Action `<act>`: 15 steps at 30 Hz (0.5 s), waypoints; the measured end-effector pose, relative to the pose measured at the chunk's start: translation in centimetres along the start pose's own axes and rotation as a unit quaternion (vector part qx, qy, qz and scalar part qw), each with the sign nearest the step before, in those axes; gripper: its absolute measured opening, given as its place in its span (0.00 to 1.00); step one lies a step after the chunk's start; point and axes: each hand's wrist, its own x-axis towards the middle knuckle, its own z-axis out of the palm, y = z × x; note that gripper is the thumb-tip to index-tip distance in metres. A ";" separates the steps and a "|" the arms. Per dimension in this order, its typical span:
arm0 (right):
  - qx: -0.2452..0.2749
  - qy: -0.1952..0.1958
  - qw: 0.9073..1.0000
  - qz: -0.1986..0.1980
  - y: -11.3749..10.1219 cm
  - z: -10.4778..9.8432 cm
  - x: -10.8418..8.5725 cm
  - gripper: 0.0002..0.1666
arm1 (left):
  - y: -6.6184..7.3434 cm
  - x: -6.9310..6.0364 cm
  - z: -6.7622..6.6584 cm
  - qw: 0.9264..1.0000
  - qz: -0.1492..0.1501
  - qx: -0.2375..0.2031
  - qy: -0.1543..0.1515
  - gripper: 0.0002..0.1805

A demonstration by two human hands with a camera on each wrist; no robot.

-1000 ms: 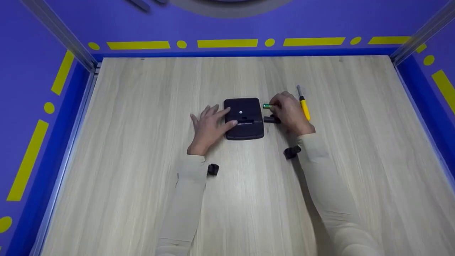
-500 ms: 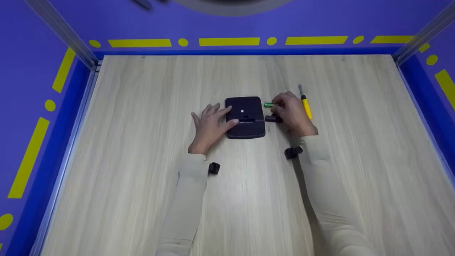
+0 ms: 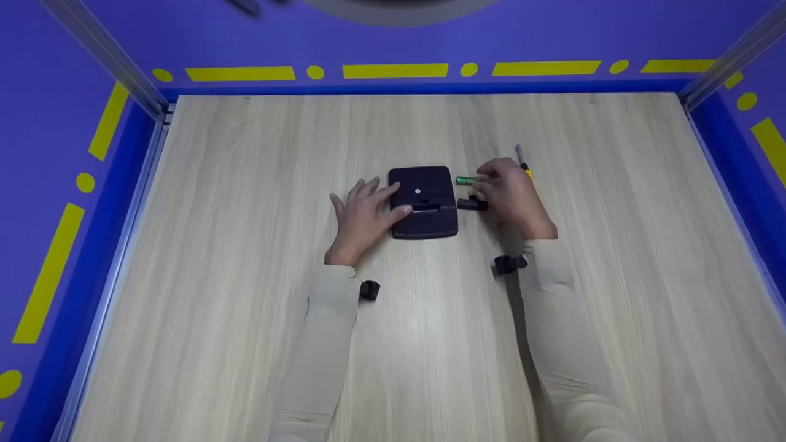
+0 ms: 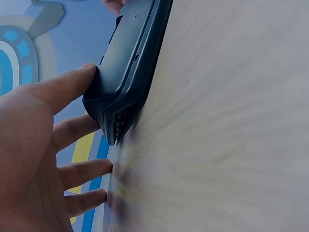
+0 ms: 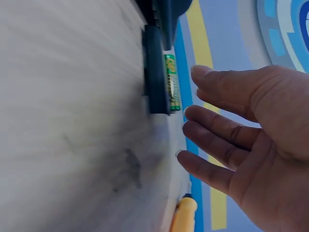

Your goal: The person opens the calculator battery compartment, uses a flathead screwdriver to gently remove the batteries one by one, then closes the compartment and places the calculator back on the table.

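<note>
A dark, flat, wedge-shaped device (image 3: 424, 212) lies on the table with a slot and a white dot on its upper face. My left hand (image 3: 360, 224) rests at its left edge, thumb (image 4: 79, 79) and forefinger touching it, the other fingers spread on the table. Right of the device lies a green battery (image 3: 465, 181). A small black piece (image 3: 470, 204), its kind unclear, sits just nearer to me. My right hand (image 3: 511, 195) hovers beside both; in the right wrist view its fingers stand apart from the battery and hold nothing.
A screwdriver with a yellow handle (image 5: 184, 215) lies to the right, partly hidden behind my right hand in the head view. Blue walls with yellow marks edge the wooden table (image 3: 245, 184). A small black camera mount is on each wrist.
My right hand has let go of the battery and drawn slightly right, now covering much of the screwdriver's handle. My left hand and the device stay put.
</note>
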 end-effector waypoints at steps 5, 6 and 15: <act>-0.002 0.012 1.000 -0.008 -0.2 -0.3 -0.5 0.14 | 0.0 0.0 0.0 1.000 -0.003 0.001 0.000 0.38; -0.003 0.011 1.000 -0.011 -0.2 -0.4 -0.6 0.13 | 0.0 0.0 0.0 1.000 -0.003 0.001 0.000 0.38; -0.004 -0.024 1.000 0.000 -0.5 -0.4 -0.9 0.10 | -0.1 0.0 0.0 1.000 0.005 0.000 0.003 0.38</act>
